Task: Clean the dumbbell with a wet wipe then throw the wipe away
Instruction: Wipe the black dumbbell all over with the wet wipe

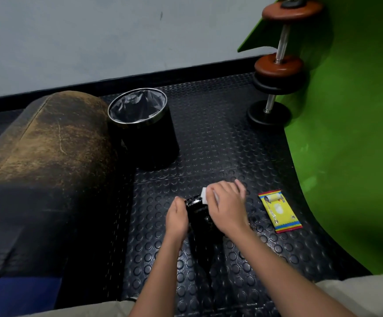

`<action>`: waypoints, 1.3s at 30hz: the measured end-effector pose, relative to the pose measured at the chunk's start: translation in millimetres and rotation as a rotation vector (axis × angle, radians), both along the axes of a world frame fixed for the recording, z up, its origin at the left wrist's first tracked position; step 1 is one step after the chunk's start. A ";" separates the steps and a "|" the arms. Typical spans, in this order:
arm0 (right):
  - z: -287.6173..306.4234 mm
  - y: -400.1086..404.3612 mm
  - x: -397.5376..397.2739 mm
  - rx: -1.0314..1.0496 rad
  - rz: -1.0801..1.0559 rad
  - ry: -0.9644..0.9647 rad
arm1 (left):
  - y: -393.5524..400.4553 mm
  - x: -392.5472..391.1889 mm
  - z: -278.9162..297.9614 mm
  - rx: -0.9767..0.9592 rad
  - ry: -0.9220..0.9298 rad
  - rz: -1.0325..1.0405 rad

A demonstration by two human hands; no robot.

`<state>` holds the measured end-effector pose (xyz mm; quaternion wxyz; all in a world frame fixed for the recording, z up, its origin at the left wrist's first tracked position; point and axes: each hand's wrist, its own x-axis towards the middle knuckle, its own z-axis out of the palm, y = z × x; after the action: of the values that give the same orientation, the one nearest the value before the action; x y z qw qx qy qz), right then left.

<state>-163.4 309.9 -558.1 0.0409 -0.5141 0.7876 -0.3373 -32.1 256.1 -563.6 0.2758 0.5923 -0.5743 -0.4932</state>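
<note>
While we look down at the studded black floor mat (pixel 211 138), we see a black dumbbell (pixel 199 216) lying on it at the lower centre of the frame, dark against the mat, so its far outline is hard to make out. Our left hand (pixel 176 217) curls around the dumbbell's left side and holds it. Our right hand (pixel 226 205) is curled over a white wet wipe (pixel 204 196), pressing it onto the upper end of the dumbbell; only a small corner of the wipe shows past the fingers. Both forearms come up from the bottom edge of the frame.

Just right of the hands, on the mat, lies a yellow wipe packet (pixel 280 210) with red and blue edging, apart from the dumbbell. Above the hands, in the middle of the frame, stands a black round bin (pixel 147 136) with a shiny rim and a clear liner inside. Left of the bin, filling the left side of the frame, is a worn brown cushioned roll (pixel 48 143), touching or nearly touching the bin; we cannot tell which. At the upper right, two more dumbbells (pixel 277 72) with brown and black plates lean against a green panel (pixel 350 110), which curves down the right side. A pale wall (pixel 94 37) runs across the top of the frame.
</note>
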 end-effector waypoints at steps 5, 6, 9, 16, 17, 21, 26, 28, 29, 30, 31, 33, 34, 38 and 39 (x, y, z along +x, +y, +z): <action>-10.7 13.4 -11.9 -0.020 -0.063 0.008 | -1.0 1.3 -2.5 0.026 -0.001 -0.009; -12.4 14.6 -13.8 -0.015 -0.111 -0.031 | -0.9 1.2 -2.1 0.028 -0.003 -0.006; -15.7 13.4 -15.3 0.051 -0.260 -0.164 | 0.2 0.6 1.0 0.019 0.001 -0.020; -9.6 1.9 -19.9 0.152 -0.350 -0.370 | -0.9 1.5 -0.6 0.014 0.003 -0.005; -7.7 1.7 -18.2 0.143 -0.338 -0.318 | -1.5 1.6 -1.9 0.015 0.002 -0.004; -8.3 3.7 -11.2 -0.025 -0.119 -0.123 | -3.6 1.5 -6.1 0.022 0.001 0.010; -12.2 3.2 -15.2 -0.065 0.109 -0.030 | -2.9 1.0 -5.3 0.019 0.009 0.015; -15.3 6.5 -18.9 -0.109 0.060 -0.086 | -1.5 1.3 -4.5 0.017 0.013 0.003; -15.7 8.6 -18.7 -0.120 0.004 -0.148 | -0.7 1.7 -4.0 0.013 0.014 -0.005; -14.4 9.1 -17.3 -0.115 -0.064 -0.237 | -0.1 2.2 -2.5 0.007 0.015 -0.012; -10.3 7.7 -16.3 -0.088 -0.132 -0.363 | 0.3 2.3 -1.6 0.004 0.014 -0.017; 2.5 -0.8 -18.9 0.021 -0.251 -0.683 | 0.1 2.0 0.3 0.005 0.010 -0.017; 9.1 -4.9 -23.2 0.097 -0.296 -0.779 | 0.0 1.5 0.6 0.005 0.008 -0.015; 25.6 -18.2 -37.9 0.394 -0.136 -0.440 | 0.1 0.7 0.9 -0.003 0.000 -0.017; 26.8 -21.6 -36.9 0.432 -0.068 -0.280 | -0.4 0.7 -0.1 -0.008 -0.004 -0.016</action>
<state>-200.3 288.3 -531.3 0.2470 -0.4151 0.8449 -0.2300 -31.5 255.8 -563.7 0.2729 0.5876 -0.5816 -0.4920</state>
